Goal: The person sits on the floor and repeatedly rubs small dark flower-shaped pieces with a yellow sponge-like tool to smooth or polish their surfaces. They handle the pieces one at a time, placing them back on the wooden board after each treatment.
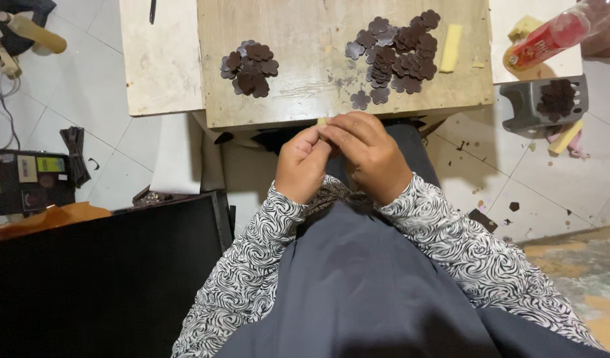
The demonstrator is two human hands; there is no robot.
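Note:
My left hand (301, 166) and my right hand (368, 152) meet just below the near edge of a worn wooden board (311, 53). Their fingertips pinch a small pale yellow piece (322, 122) between them; most of it is hidden by the fingers. On the board lie two heaps of dark brown flower-shaped cutouts: a small heap (250, 67) at the left and a larger one (394, 56) at the right. A pale yellow stick (451, 48) lies beside the larger heap.
A grey holder (527, 106) with more dark cutouts sits on the tiled floor at right, near a red-labelled bottle (557, 33). A pale board (160, 59) adjoins on the left. A black surface (106, 278) fills the lower left.

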